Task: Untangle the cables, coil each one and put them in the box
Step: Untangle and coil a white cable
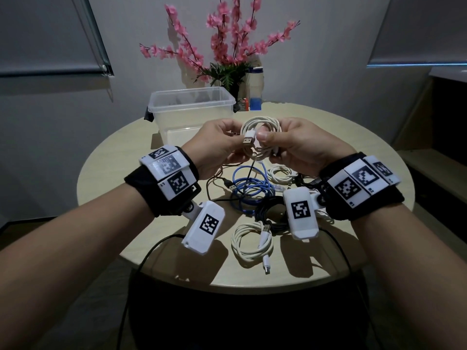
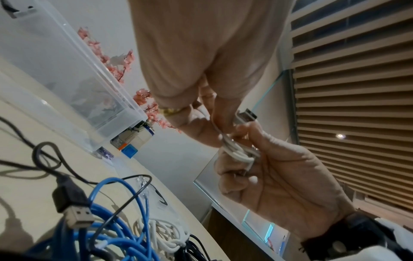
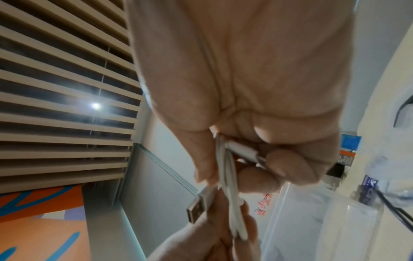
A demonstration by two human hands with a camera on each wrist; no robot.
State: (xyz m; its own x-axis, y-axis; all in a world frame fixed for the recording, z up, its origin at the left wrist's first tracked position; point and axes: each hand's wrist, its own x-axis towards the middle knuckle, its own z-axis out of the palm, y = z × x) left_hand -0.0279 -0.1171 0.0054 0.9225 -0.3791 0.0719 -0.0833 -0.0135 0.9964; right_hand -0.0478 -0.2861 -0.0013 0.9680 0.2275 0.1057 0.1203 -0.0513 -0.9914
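We find the left hand (image 1: pixel 217 145) and right hand (image 1: pixel 298 145) both pinching one coiled white cable (image 1: pixel 262 127) in their grip. The box (image 1: pixel 192 107) sits at twelve o'clock on the tabletop (image 1: pixel 113 173).

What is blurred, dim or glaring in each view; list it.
Head: dim room, sharp, table edges bowed. Left wrist: left hand soft, blue cable sharper. Right wrist: right hand blurred, ceiling light glaring.

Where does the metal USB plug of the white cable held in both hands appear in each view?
Head: USB plug at centre, between both thumbs.
Left wrist: right of centre, above the right hand's thumb.
Right wrist: low centre, below the white coil.
Shared landmark: clear box.
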